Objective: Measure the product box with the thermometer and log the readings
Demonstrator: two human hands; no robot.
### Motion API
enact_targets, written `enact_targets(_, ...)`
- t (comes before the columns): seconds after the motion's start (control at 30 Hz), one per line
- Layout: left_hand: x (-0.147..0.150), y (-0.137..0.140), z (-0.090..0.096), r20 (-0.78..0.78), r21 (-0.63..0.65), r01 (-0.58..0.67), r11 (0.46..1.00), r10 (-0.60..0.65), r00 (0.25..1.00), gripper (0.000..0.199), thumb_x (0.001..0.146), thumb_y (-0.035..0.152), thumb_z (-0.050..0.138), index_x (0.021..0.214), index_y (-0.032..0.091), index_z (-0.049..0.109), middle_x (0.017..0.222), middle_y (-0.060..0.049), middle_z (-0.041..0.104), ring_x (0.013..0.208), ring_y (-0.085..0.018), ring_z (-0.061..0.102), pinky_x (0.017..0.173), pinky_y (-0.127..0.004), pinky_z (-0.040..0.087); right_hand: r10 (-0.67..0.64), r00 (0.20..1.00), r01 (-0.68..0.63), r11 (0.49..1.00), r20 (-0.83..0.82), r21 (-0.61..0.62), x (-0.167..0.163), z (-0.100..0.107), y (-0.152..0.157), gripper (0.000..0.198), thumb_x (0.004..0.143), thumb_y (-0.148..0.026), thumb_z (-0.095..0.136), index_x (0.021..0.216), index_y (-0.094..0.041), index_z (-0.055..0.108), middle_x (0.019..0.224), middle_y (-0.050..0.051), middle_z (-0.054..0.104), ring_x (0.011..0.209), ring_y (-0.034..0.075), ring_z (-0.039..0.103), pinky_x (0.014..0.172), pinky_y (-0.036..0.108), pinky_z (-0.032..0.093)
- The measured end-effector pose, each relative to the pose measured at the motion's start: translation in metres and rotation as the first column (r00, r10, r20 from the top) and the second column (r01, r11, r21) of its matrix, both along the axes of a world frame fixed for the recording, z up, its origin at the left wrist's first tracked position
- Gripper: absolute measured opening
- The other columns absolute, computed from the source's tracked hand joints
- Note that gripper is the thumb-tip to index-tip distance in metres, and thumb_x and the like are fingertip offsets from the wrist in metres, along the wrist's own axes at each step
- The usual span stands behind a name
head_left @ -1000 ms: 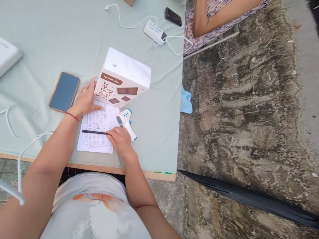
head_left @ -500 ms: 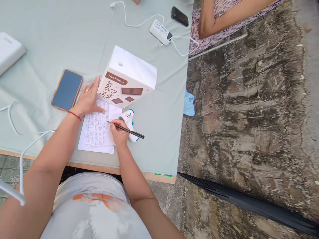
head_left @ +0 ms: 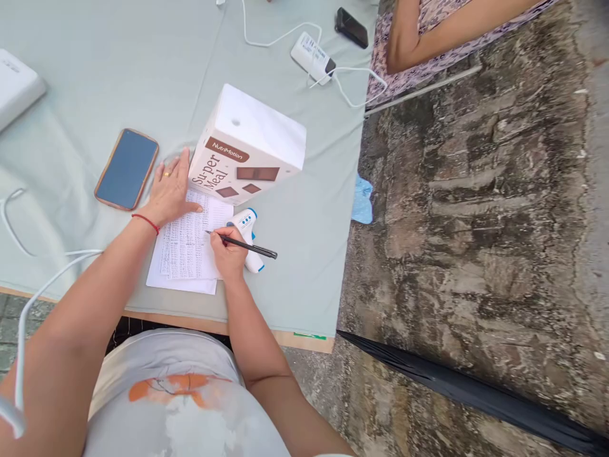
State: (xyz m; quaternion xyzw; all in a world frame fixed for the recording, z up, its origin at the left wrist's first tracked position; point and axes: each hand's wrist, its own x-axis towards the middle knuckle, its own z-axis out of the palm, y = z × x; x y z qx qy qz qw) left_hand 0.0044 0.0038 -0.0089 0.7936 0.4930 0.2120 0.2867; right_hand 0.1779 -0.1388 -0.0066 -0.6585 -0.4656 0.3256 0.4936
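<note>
My right hand (head_left: 229, 255) is closed around a black pen (head_left: 259, 250), its tip at the written sheets of paper (head_left: 183, 251). Flat on the upper left of those sheets lies my left hand (head_left: 170, 190), fingers stretched out and thumb pointing right. Its fingertips are beside the white and brown NutriMotion box (head_left: 257, 146), which stands just beyond the paper. Partly hidden behind my right hand is a white and blue infrared thermometer (head_left: 245, 222). A smartphone (head_left: 127, 169) in a brown case lies left of my left hand.
A white device with a cable (head_left: 313, 58) and a black device (head_left: 351, 28) lie at the far right of the table. A white box-shaped object (head_left: 19, 89) is at far left. Another person's arm (head_left: 457, 35) rests beyond the corner.
Both hands keep nearly the same places on the paper, the pen still in my right hand. The view has shifted slightly, so the far objects appear a little displaced.
</note>
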Motion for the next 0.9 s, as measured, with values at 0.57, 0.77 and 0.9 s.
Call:
enact_targets(0.57, -0.01, -0.026, 0.004, 0.001, 0.101, -0.009, 0.995, 0.009, 1.0, 0.133, 0.081, 0.076, 0.082, 0.174, 0.012, 0.012, 0.176, -0.028, 0.029, 0.165, -0.049, 0.024, 0.135, -0.065, 0.015, 0.046, 0.998, -0.047, 0.998, 0.034, 0.028, -0.001, -0.004, 0.004, 0.017, 0.082, -0.042, 0.063, 0.077, -0.026, 0.062, 0.071, -0.002, 0.063, 0.065, 0.016, 0.055, 0.067, 0.034, 0.053)
enact_targets(0.77, -0.01, -0.029, 0.007, -0.008, 0.107, 0.011, 0.994, -0.01, 1.0, 0.139, 0.078, 0.077, 0.084, 0.174, 0.012, 0.008, 0.175, -0.03, 0.028, 0.164, -0.051, 0.024, 0.135, -0.066, 0.013, 0.058, 0.996, -0.059, 0.998, 0.067, 0.005, -0.001, -0.005, 0.003, 0.016, 0.084, -0.039, 0.063, 0.075, -0.026, 0.061, 0.07, -0.002, 0.063, 0.065, 0.015, 0.054, 0.065, 0.032, 0.051)
enact_targets(0.9, -0.009, -0.03, 0.005, 0.006, 0.107, -0.002, 0.994, 0.002, 1.0, 0.139, 0.075, 0.074, 0.088, 0.174, 0.014, 0.01, 0.174, -0.028, 0.031, 0.164, -0.05, 0.025, 0.135, -0.066, 0.015, 0.062, 0.995, -0.062, 0.998, 0.074, -0.001, 0.0, -0.004, 0.002, 0.016, 0.083, -0.039, 0.064, 0.076, -0.025, 0.062, 0.069, -0.003, 0.063, 0.065, 0.015, 0.054, 0.064, 0.032, 0.05)
